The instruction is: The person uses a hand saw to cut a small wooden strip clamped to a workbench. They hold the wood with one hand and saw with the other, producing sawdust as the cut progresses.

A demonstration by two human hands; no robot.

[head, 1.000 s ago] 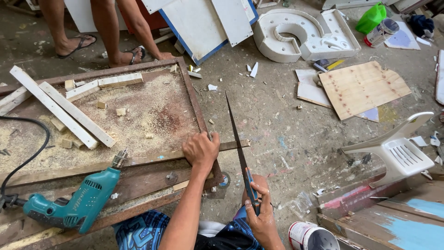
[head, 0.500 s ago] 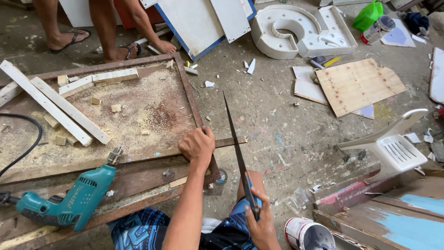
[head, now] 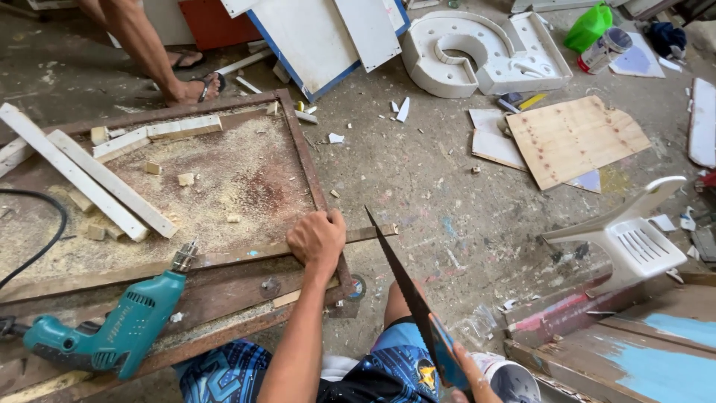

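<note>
I see the left hand point(head: 319, 240) pressing down on a thin wood strip point(head: 369, 233), fingers curled over it and the edge of the wood frame point(head: 302, 160), gripping tight. The strip sticks out past the frame's right side, over the floor. The right hand point(head: 468, 373) is low at the bottom edge, closed round the blue handle of a hand saw point(head: 403, 287). The blade runs up & left, its tip just beside the strip, near the left hand; can't tell if it touches the wood.

The frame lies flat on a gray concrete floor point(head: 432, 179), very dirty w/ paint spots. Inside the frame is lots of sawdust, small wood blocks point(head: 185, 179) & two long white slats point(head: 89, 179). A teal drill point(head: 112, 336) lies on the frame's near rail, left of the arm, w/ a black cord.

Round the room: a plywood sheet point(head: 578, 138) to the right, a white foam shape point(head: 485, 52) at the top, a white plastic chair point(head: 634, 239) tipped on the right, a white bucket point(head: 514, 380) by the knee. Another person's feet in sandals point(head: 194, 86) stand top left.
</note>
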